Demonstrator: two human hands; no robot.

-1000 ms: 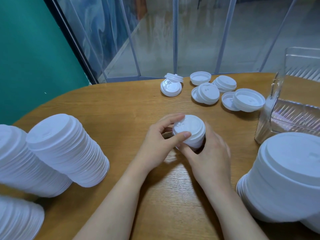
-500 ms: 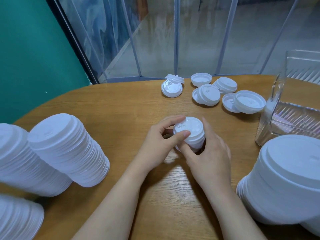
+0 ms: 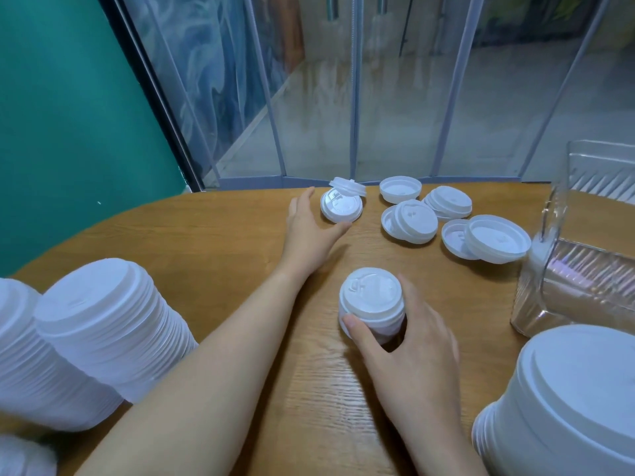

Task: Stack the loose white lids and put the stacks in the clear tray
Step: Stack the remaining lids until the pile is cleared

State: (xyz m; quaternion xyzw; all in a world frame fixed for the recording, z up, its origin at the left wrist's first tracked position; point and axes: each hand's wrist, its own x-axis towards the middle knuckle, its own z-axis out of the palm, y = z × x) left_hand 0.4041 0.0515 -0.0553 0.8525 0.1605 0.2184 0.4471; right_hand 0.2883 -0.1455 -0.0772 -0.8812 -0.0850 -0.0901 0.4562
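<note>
1. The right hand (image 3: 409,352) sits near the middle of the wooden tabletop (image 3: 213,242), its thumb and fingers (image 3: 355,326) curled round a short stack of white lids (image 3: 372,304) that stands upright on the wood.
2. The left hand (image 3: 311,231) reaches to the far side, fingers straight and loosely spread, thumb out to the right, flat beside a loose lid (image 3: 341,209); whether the thumb touches that lid I cannot tell.
3. A second, clearer lid (image 3: 347,186) leans tilted on the far edge of that loose lid.
4. More loose white lids lie right of it in a far cluster: one upturned lid (image 3: 400,189), an overlapping pair (image 3: 410,225), another small pile (image 3: 448,201), and a larger pair (image 3: 488,238) just beside the tray.
5. The clear tray (image 3: 584,280), ribbed and glassy, stands at the right edge of the tabletop, well apart from the held stack.
6. Tall lid stacks lie on their sides at near left (image 3: 106,324), and another big stack (image 3: 563,407) fills the near right corner.
7. Beyond the tabletop are a teal wall (image 3: 68,115) and clear plastic curtain strips (image 3: 343,97).
</note>
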